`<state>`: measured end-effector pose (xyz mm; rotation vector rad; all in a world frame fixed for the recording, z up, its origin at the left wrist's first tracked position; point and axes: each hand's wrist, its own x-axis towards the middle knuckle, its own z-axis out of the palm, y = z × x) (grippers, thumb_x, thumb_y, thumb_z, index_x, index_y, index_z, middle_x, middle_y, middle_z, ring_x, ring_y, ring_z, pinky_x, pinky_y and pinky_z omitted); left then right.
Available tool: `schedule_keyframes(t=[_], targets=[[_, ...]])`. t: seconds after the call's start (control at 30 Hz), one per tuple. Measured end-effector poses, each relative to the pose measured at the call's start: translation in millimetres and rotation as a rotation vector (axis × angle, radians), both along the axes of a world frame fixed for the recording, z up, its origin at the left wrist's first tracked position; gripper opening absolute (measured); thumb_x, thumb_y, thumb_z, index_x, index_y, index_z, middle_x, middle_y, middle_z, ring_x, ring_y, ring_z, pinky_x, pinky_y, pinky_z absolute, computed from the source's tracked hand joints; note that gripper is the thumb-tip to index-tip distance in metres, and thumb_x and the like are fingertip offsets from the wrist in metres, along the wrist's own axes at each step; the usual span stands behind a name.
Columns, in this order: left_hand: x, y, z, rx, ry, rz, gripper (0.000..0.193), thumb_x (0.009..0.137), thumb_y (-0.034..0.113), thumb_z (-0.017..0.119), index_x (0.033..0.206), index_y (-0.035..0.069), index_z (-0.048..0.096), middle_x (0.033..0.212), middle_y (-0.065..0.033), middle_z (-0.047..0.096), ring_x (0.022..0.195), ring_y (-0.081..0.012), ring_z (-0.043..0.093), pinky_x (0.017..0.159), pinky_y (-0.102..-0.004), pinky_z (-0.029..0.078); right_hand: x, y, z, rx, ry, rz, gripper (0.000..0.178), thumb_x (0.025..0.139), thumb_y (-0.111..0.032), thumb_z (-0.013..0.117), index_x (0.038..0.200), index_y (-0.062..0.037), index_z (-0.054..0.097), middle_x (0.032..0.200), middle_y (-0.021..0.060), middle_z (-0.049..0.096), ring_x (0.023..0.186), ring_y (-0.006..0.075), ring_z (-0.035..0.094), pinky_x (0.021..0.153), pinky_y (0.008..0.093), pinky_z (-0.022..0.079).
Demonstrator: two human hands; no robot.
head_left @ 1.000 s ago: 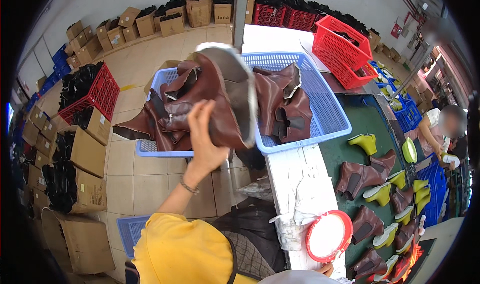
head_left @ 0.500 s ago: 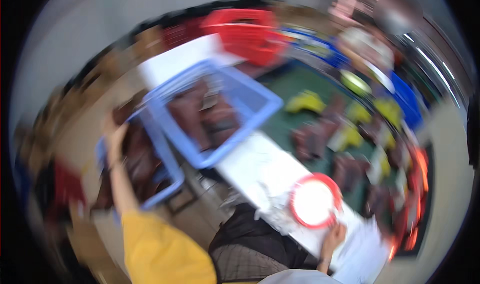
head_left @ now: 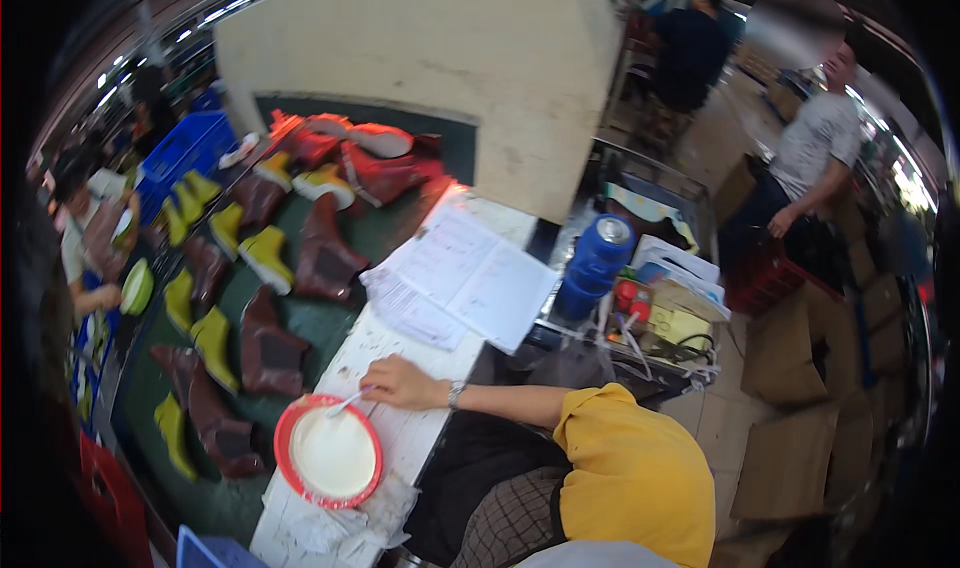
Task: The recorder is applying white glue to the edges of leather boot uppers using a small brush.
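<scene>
I see one hand at lower centre of the frame, reaching in from the yellow sleeve at lower right. By its side and sleeve I take it for the right hand. Its fingers are closed on a thin pale brush handle. The tip of the brush dips over the rim of the red bowl, which sits lower left of centre on the white table and is filled with white paste. The left hand is out of view.

Above the hand, at mid frame, open white papers lie on the same table. Left of the table runs a dark green belt carrying brown boots and yellow-green shoe lasts, spread from upper left down to lower left. A blue cylindrical bottle stands right of the papers, beside a cluttered metal rack. A big beige panel fills the top centre. Brown cardboard boxes are stacked at right. Another person in a grey shirt stands upper right, and another one sits at far left.
</scene>
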<state>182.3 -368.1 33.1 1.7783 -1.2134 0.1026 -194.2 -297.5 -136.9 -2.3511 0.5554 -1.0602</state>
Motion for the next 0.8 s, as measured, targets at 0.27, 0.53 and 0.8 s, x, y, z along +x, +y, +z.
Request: schedule_keyframes(t=[0.27,0.53,0.8], targets=[[-52.5,-70.6,-10.8,0.058,0.122,-0.129,0.042,0.077,0.028,0.078,0.11,0.004,0.067,0.107,-0.011,0.069,0.102,-0.0271,0.063,0.086,-0.0403,0.052,7.6,6.9,-5.0,-0.025,-0.046,0.008,0.026,0.096,-0.033,0.067,0.102,-0.0082,0.067,0.089,0.0069,0.061,0.086,0.0243,0.06,0.078,0.0378,0.043],[-53.1,-72.5,-33.7,0.161,0.23,-0.09,0.039,0.077,0.033,0.078,0.101,0.003,0.07,0.099,-0.009,0.07,0.094,-0.0245,0.064,0.081,-0.0393,0.052,-2.6,0.8,-4.1,-0.023,-0.027,-0.007,0.027,0.097,-0.035,0.066,0.102,-0.008,0.066,0.09,0.0073,0.061,0.087,0.0245,0.06,0.079,0.0378,0.043],[34.3,-5.1,-30.3,0.19,0.339,0.182,0.038,0.078,0.038,0.078,0.092,0.003,0.073,0.091,-0.007,0.071,0.087,-0.022,0.064,0.075,-0.0384,0.052,22.1,-3.8,-5.2,-0.051,-0.051,0.059,0.021,0.094,-0.028,0.068,0.099,-0.0081,0.067,0.088,0.0084,0.063,0.086,0.026,0.061,0.079,0.0415,0.045]])
